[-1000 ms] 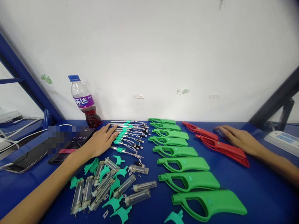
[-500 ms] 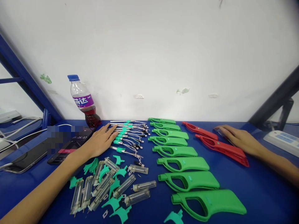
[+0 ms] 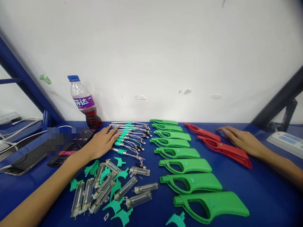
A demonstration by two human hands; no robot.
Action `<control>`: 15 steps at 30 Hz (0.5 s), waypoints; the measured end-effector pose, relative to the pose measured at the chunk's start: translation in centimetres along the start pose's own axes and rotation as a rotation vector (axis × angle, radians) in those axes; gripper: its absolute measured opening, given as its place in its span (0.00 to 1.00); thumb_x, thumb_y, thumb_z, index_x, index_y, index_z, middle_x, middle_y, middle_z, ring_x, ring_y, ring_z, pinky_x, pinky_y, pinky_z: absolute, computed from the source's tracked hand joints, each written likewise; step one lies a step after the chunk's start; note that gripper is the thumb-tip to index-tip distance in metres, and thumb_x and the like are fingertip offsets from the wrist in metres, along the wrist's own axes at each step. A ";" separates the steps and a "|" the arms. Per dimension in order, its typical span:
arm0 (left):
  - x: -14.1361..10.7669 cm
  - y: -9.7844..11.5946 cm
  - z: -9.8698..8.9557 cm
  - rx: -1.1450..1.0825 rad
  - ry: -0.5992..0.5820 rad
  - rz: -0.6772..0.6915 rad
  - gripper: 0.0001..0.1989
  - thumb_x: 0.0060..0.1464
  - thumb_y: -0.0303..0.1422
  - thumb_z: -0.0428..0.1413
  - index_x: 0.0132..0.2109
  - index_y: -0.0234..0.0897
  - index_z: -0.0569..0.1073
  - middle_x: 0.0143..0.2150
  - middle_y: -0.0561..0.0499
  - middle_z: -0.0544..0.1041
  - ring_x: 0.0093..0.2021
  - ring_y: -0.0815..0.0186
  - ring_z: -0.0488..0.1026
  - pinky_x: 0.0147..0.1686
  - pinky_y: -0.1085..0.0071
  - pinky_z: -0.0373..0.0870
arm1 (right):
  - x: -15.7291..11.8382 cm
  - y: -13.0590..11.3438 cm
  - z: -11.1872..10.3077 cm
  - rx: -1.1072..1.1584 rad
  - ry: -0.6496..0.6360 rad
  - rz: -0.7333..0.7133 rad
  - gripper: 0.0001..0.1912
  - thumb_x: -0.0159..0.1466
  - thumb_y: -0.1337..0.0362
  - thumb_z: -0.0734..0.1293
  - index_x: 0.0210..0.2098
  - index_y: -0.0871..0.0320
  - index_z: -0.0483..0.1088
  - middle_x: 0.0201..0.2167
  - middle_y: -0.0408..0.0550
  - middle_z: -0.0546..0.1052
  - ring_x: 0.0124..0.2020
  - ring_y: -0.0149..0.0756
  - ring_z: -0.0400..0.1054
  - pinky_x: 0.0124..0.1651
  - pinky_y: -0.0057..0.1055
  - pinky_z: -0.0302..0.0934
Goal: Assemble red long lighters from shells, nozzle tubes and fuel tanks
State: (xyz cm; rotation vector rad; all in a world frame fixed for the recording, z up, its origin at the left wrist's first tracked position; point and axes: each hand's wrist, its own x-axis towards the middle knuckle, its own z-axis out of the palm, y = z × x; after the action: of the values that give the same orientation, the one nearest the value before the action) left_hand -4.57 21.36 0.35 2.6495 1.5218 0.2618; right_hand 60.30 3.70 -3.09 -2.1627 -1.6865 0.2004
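My left hand lies flat on the table, fingers spread, with its fingertips over the left ends of several metal lighter tubes with teal clips, white wires and black parts. At the far right my right hand rests palm down with its fingers stretched out. Something clear, partly hidden, shows under its fingertips. Beside it lie two red lighter casings. A column of green lighter casings runs down the middle. Below my left hand, clear lighter fuel tanks lie scattered among teal triggers.
A bottle of dark red drink stands against the wall at the back left. Two phones, one showing a running timer, lie left of my left forearm. A white power strip sits at the right edge, near blue metal frame legs.
The phone's timer has advanced by one second. The view has shifted very slightly; both hands and the parts stay where they were.
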 end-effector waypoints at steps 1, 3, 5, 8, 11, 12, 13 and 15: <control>0.0 0.0 0.0 0.003 -0.003 0.004 0.26 0.71 0.42 0.62 0.71 0.41 0.71 0.78 0.40 0.66 0.77 0.44 0.64 0.75 0.34 0.62 | 0.0 0.0 0.0 -0.002 0.001 -0.002 0.21 0.78 0.50 0.69 0.64 0.54 0.74 0.61 0.53 0.79 0.57 0.45 0.77 0.62 0.50 0.74; 0.0 0.0 0.0 0.007 -0.005 0.010 0.26 0.72 0.42 0.62 0.71 0.41 0.71 0.78 0.40 0.66 0.77 0.44 0.64 0.75 0.35 0.63 | 0.0 0.1 0.0 -0.006 0.003 -0.006 0.21 0.78 0.50 0.69 0.63 0.54 0.74 0.60 0.53 0.79 0.56 0.45 0.78 0.61 0.50 0.75; 0.0 0.0 -0.1 0.010 -0.005 0.012 0.27 0.72 0.42 0.62 0.72 0.41 0.70 0.78 0.40 0.66 0.77 0.44 0.64 0.75 0.35 0.63 | 0.1 0.2 -0.1 -0.010 0.000 -0.007 0.21 0.78 0.50 0.69 0.63 0.54 0.74 0.60 0.52 0.79 0.56 0.45 0.78 0.61 0.49 0.75; 0.0 -0.1 -0.1 0.016 -0.013 0.013 0.27 0.72 0.43 0.62 0.71 0.41 0.71 0.78 0.40 0.66 0.77 0.44 0.64 0.75 0.34 0.62 | 0.1 0.2 -0.1 -0.014 -0.006 -0.007 0.21 0.78 0.50 0.69 0.63 0.54 0.74 0.60 0.53 0.79 0.56 0.45 0.78 0.61 0.50 0.75; 0.0 -0.1 -0.1 0.021 -0.022 0.014 0.26 0.72 0.43 0.62 0.71 0.41 0.71 0.78 0.40 0.66 0.77 0.44 0.64 0.75 0.34 0.62 | 0.1 0.3 -0.1 -0.012 -0.003 -0.009 0.21 0.78 0.49 0.69 0.63 0.54 0.74 0.60 0.53 0.79 0.56 0.45 0.78 0.61 0.50 0.75; 0.0 -0.1 -0.1 0.021 -0.023 0.016 0.26 0.72 0.43 0.62 0.71 0.41 0.71 0.78 0.40 0.66 0.77 0.44 0.64 0.75 0.34 0.62 | 0.1 0.3 -0.1 -0.009 -0.001 -0.009 0.21 0.78 0.50 0.69 0.63 0.54 0.74 0.60 0.53 0.79 0.56 0.45 0.78 0.61 0.50 0.75; 0.0 -0.1 -0.2 0.021 -0.024 0.018 0.26 0.72 0.43 0.62 0.71 0.41 0.72 0.78 0.40 0.66 0.77 0.44 0.64 0.75 0.34 0.62 | 0.0 0.3 -0.1 -0.006 0.002 -0.007 0.21 0.78 0.50 0.69 0.63 0.54 0.74 0.60 0.53 0.79 0.57 0.45 0.78 0.61 0.50 0.75; 0.0 -0.1 -0.2 0.021 -0.025 0.020 0.26 0.71 0.43 0.62 0.71 0.41 0.72 0.78 0.40 0.66 0.77 0.44 0.64 0.75 0.35 0.62 | 0.0 0.2 0.0 0.001 0.005 -0.001 0.21 0.78 0.50 0.69 0.63 0.54 0.74 0.61 0.53 0.78 0.58 0.45 0.77 0.62 0.50 0.74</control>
State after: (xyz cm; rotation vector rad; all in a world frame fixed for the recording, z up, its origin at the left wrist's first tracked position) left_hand -4.67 21.43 0.51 2.6750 1.4993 0.2151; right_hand 60.51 3.66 -3.15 -2.1595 -1.6840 0.1955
